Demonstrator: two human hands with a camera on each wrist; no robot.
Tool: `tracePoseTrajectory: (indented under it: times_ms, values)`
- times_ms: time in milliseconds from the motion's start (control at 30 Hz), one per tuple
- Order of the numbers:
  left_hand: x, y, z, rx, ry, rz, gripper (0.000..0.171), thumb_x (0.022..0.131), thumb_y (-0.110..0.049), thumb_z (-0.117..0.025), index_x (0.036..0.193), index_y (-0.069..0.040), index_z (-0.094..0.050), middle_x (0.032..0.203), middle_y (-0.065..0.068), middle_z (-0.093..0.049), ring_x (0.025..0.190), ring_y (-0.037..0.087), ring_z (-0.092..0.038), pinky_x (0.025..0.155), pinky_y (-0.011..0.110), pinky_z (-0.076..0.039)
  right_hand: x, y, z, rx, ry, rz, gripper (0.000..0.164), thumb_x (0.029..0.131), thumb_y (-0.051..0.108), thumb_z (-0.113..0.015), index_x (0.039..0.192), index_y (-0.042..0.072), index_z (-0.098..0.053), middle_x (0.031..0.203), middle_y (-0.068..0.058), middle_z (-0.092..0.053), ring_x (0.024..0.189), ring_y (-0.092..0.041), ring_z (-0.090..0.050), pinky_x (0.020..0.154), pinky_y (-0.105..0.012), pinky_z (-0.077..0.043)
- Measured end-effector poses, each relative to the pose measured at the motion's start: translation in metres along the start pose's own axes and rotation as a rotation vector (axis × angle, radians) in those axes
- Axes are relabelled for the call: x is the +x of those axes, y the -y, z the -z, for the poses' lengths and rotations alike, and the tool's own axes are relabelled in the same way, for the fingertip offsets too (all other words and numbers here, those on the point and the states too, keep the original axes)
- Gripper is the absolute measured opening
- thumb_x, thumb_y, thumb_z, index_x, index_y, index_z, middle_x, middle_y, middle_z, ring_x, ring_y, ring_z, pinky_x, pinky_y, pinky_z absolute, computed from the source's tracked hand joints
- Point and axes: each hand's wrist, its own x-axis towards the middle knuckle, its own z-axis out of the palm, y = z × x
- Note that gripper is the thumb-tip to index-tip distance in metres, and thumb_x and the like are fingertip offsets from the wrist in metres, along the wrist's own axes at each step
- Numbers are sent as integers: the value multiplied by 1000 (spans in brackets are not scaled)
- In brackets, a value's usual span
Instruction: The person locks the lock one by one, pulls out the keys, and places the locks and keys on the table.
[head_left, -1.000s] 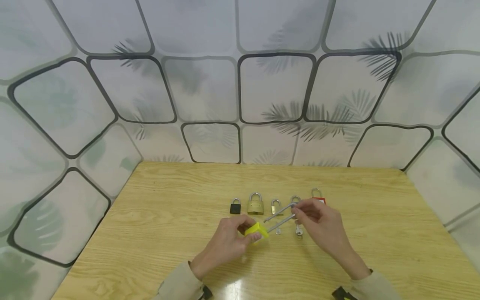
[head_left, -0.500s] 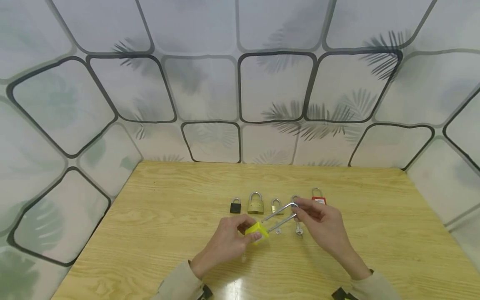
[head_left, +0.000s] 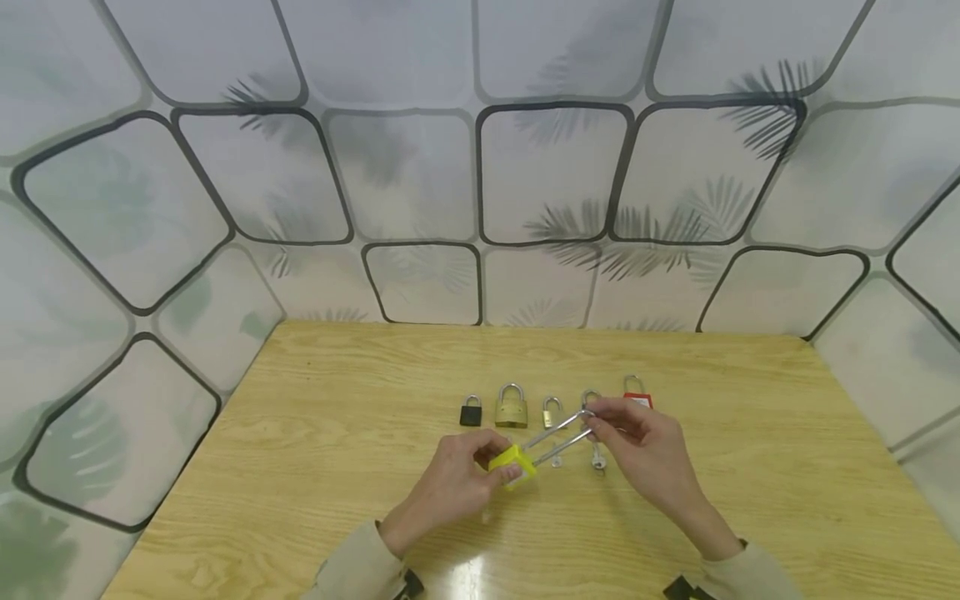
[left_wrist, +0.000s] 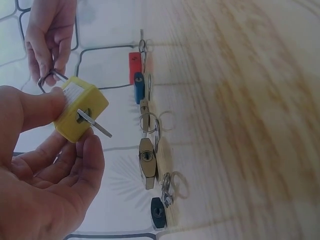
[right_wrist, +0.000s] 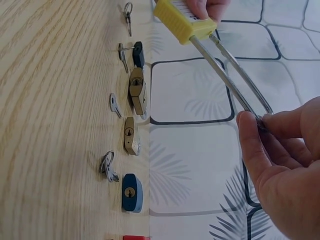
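Observation:
My left hand (head_left: 450, 479) grips the body of a yellow padlock (head_left: 514, 455) between thumb and fingers, above the wooden table. A key (left_wrist: 96, 123) sticks out of the keyhole on its underside, seen in the left wrist view. The long steel shackle (right_wrist: 220, 67) reaches up and right from the body. Its curved end is pinched between thumb and fingertips of my right hand (head_left: 648, 442). In the right wrist view both shackle legs run down to the top of the yellow body, the tip of one right at the surface.
Behind the hands stands a row of padlocks: a black one (head_left: 471, 415), a large brass one (head_left: 512, 413), a small brass one (head_left: 547, 419), a blue one (right_wrist: 131, 193) and a red one (head_left: 638, 401). Keys (head_left: 597, 461) lie before the row on the table (head_left: 337, 375).
The shackle has turned and come down slightly, so its loose leg, earlier apart from the yellow body, now meets its top. Both hands stay nearly in place.

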Motion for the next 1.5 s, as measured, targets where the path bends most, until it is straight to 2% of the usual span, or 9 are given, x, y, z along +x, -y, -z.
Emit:
tracePoseTrajectory:
  times_ms: [367, 633, 833, 1167, 1333, 1500]
  values:
    - [0, 1, -1, -16, 9, 19, 23, 84, -22, -76, 100, -6, -72, 83, 1, -71, 69, 7, -60, 60, 23, -55, -1, 0, -2, 0, 34, 3, 15, 86, -8, -68, 101, -5, -69, 94, -26, -71, 78, -20, -70, 69, -19, -61]
    - [0, -1, 0, -21, 10, 52, 24, 84, -25, -76, 99, -8, -72, 83, -1, -71, 70, 8, -60, 61, 25, -55, -1, 1, -5, 8, 57, -11, 14, 87, -7, -67, 101, -5, -68, 97, -24, -71, 83, -25, -70, 71, -22, -61]
    - [0, -1, 0, -21, 12, 39, 22, 84, -25, -76, 98, -8, -72, 83, -1, -72, 70, 8, -61, 62, 25, -55, -2, -2, -8, 16, 60, -23, 14, 86, -8, -68, 100, -6, -68, 95, -23, -71, 85, -29, -69, 72, -21, -60]
    - [1, -5, -1, -5, 33, 47, 22, 84, -25, -76, 98, -9, -73, 86, -2, -72, 73, 7, -61, 66, 27, -55, -2, -1, -8, 19, 54, -17, 13, 86, -7, -68, 99, -5, -69, 95, -24, -72, 85, -19, -70, 72, -22, -61]
    - [1, -9, -1, 43, 56, 45, 20, 82, -26, -78, 96, -13, -74, 86, -6, -71, 76, 7, -59, 69, 29, -54, -2, 0, -8, 22, 68, 9, 13, 85, -5, -70, 99, -3, -70, 94, -23, -72, 86, -18, -70, 73, -22, -60]
    - [2, -11, -2, 37, 52, 16, 17, 80, -24, -79, 92, -13, -74, 81, -5, -71, 71, 5, -60, 65, 25, -56, 0, 4, -9, 3, 77, 51, 14, 85, -3, -72, 98, 0, -71, 93, -19, -72, 86, -19, -70, 73, -20, -60]
